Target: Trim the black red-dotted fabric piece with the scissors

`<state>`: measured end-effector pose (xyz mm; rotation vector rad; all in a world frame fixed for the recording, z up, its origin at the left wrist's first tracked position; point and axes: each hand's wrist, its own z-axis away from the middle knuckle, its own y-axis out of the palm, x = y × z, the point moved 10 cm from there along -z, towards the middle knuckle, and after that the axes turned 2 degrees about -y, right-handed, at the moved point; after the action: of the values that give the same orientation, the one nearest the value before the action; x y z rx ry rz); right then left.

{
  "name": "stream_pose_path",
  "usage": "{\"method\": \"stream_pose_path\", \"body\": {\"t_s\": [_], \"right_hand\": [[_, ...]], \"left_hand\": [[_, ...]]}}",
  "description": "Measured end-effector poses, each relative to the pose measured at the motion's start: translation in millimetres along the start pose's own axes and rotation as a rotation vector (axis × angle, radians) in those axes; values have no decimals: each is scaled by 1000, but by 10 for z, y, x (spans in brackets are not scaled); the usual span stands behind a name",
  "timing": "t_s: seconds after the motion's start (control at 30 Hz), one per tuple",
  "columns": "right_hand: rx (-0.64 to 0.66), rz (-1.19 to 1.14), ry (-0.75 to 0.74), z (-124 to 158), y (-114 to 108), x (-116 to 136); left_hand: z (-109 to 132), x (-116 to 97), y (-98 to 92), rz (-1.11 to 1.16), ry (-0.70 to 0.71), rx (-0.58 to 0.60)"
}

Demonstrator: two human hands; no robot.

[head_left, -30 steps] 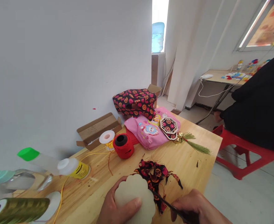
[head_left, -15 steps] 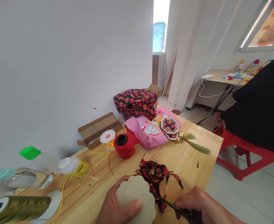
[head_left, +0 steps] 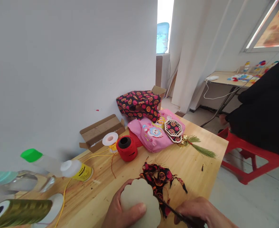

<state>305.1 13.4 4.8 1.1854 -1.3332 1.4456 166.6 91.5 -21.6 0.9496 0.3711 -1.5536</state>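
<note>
My left hand (head_left: 127,210) grips a pale, scalloped flat piece (head_left: 140,199), thumb across its face and fingers behind it. In my right hand (head_left: 196,210) are dark scissors (head_left: 169,207), their blades pointing left at the right edge of the scalloped piece. Whether the blades touch it or are parted I cannot tell. Right behind the blades lies a heap of dark patterned fabric scraps (head_left: 159,175) on the wooden table. Farther back, an octagonal framed ornament (head_left: 174,128) with gold bells and a green tassel (head_left: 204,150) rests partly on a pink cloth bag (head_left: 151,134).
A red thread spool (head_left: 127,152), a white spool (head_left: 110,139) and an open cardboard box (head_left: 101,133) stand near the wall. Bottles, including a yellow-labelled one (head_left: 82,172), and an olive thread cone (head_left: 23,210) are at left. A person in black (head_left: 267,110) sits on a red stool (head_left: 253,164).
My right hand and the scissors have shifted slightly left and down. The scalloped piece sits slightly farther right in view, still in my left hand.
</note>
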Motion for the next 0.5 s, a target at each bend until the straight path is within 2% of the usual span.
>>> {"method": "stream_pose_path", "body": {"t_s": [0.13, 0.2, 0.33, 0.5], "right_hand": [[128, -87, 45, 5, 169, -281], [140, -90, 69, 30, 184, -354], [54, -84, 116, 85, 108, -375], [-7, -76, 128, 100, 90, -315]], "left_hand": [[-45, 46, -17, -21, 18, 28], [-54, 44, -20, -18, 26, 36], [-44, 28, -61, 37, 22, -11], [-37, 42, -7, 88, 28, 6]]}}
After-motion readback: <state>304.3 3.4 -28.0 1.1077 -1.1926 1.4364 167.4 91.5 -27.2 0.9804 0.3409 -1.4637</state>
